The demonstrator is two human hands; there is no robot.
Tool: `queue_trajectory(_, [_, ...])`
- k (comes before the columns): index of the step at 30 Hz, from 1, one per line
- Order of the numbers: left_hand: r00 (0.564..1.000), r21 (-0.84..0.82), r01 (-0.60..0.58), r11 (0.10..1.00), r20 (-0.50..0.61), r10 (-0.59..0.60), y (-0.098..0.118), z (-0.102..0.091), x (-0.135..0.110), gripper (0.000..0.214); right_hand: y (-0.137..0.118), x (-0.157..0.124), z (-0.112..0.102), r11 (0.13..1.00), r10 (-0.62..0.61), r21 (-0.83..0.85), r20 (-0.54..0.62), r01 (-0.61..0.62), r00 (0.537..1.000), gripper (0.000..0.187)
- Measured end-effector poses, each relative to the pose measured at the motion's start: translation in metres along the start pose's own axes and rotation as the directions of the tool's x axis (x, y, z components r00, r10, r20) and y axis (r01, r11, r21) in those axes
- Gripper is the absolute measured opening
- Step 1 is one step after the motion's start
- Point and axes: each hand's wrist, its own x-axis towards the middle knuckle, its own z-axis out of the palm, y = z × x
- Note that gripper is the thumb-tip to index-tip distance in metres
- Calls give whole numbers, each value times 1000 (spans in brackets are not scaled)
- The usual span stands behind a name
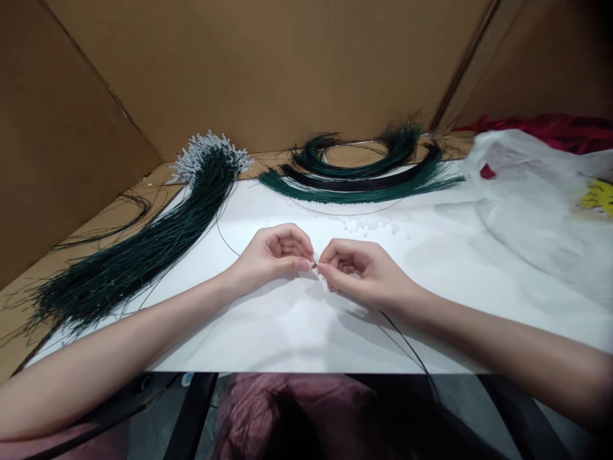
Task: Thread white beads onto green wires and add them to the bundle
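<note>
My left hand and my right hand meet fingertip to fingertip over the white sheet. Both are pinched shut. A thin dark wire runs from my right hand back toward the table's near edge. Between the pinched fingertips sits something tiny, perhaps a small white bead, too small to name for sure. Loose white beads lie scattered just beyond my hands.
A long bundle of dark green wires tipped with white beads lies at the left. Curved green and black wire bundles rest at the back. A white plastic bag covers the right side. Cardboard walls enclose the table.
</note>
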Motion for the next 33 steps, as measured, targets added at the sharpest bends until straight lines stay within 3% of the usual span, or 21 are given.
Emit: queue_trajectory(33, [1000, 81, -25, 996, -1, 25, 3, 4, -4, 18, 2, -1, 1, 999, -14, -40, 24, 15, 1000, 9])
